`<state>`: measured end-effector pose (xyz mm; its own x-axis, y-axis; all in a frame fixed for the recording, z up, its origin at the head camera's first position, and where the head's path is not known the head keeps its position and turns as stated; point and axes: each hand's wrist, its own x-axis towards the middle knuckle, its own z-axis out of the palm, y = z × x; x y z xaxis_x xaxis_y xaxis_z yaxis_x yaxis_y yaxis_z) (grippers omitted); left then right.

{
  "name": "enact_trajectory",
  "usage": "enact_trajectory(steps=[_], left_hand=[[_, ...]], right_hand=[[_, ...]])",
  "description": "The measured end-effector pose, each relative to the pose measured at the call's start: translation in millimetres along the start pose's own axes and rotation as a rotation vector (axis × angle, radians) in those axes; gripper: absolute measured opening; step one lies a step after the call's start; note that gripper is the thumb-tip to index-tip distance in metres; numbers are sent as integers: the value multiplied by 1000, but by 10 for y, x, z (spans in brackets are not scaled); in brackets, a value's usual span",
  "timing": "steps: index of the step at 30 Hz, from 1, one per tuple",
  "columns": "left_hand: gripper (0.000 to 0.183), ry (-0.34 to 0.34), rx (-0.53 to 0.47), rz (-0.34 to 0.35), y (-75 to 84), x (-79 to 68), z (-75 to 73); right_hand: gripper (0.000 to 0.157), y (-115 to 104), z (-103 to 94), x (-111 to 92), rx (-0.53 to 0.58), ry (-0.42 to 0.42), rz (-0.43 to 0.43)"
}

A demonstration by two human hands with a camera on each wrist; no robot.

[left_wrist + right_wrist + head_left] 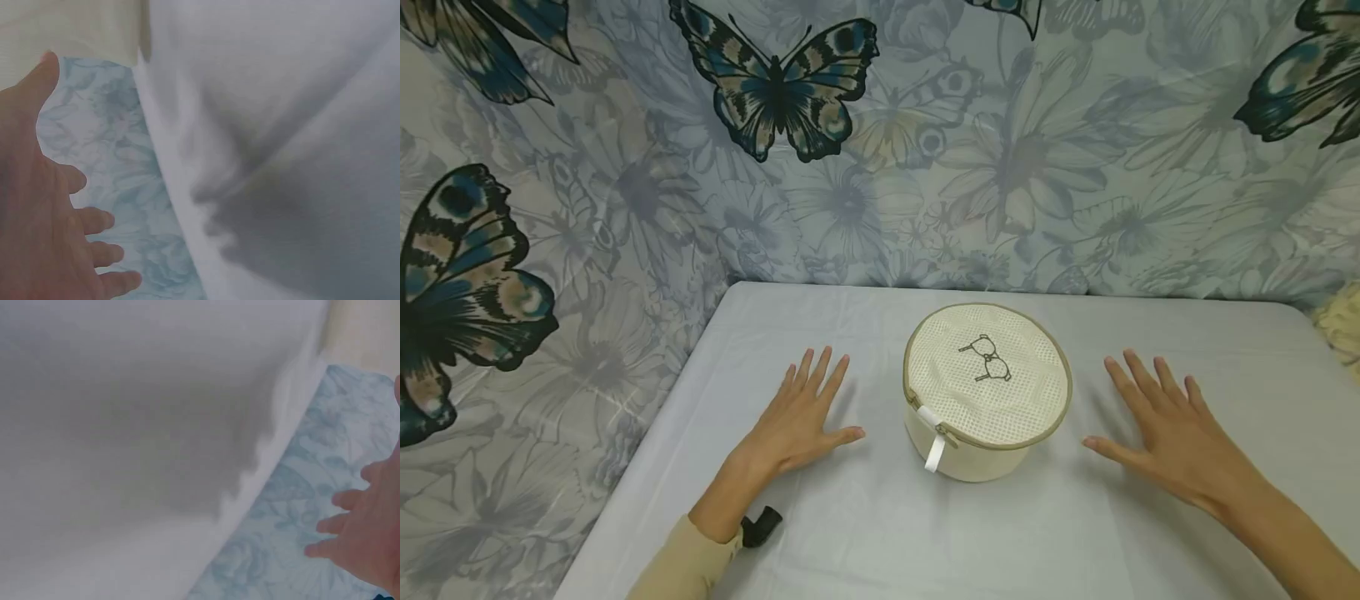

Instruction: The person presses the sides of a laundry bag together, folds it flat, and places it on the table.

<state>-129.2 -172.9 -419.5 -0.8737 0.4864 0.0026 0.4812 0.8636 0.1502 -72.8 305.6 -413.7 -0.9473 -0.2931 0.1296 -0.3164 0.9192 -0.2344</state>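
A round cream mesh bag (988,375) with a zip round its lid stands upright on the white-covered table. Its lid bears a stitched outline like a bra, and a white pull tab (935,452) hangs at the front left. To the left of the bag, my left hand (801,417) is held with fingers spread, apart from it. My right hand (1176,433) is likewise spread, off to the bag's right. Both hands hold nothing. The left wrist view shows the left palm (44,231) beside the bag's pale wall (69,31); the right palm (372,544) appears in the right wrist view.
The white tablecloth (865,533) covers the table up to the patterned backdrop (850,200) with butterflies and flowers. A pale yellow flower-like thing (1341,325) is at the far right edge. A black strap piece (762,527) sits at my left wrist.
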Motion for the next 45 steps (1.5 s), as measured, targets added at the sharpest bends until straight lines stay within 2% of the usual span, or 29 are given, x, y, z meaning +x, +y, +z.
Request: enact_trajectory(steps=[6, 12, 18, 22, 26, 31, 39, 45], left_hand=[[105, 15, -42, 26, 76, 34, -155], [106, 23, -45, 54, 124, 46, -224], [122, 80, -22, 150, 159, 69, -293], [130, 123, -11, 224, 186, 106, -359], [133, 159, -48, 271, 222, 140, -434], [133, 179, -128, 322, 270, 182, -503], [126, 167, -240, 380, 339, 285, -578], [108, 142, -334, 446, 359, 382, -619]], right_hand=[[108, -55, -131, 28, 19, 8, -18], [110, -111, -190, 30, 41, 13, -30], [113, -199, -309, 33, 116, -8, -14], [115, -279, -394, 33, 119, -15, 1], [117, -356, -453, 36, 123, -9, -3], [117, -438, -497, 48, 220, 13, -20], [121, -521, -508, 90, 308, 94, -141], [124, -585, -489, 162, 374, 134, -239]])
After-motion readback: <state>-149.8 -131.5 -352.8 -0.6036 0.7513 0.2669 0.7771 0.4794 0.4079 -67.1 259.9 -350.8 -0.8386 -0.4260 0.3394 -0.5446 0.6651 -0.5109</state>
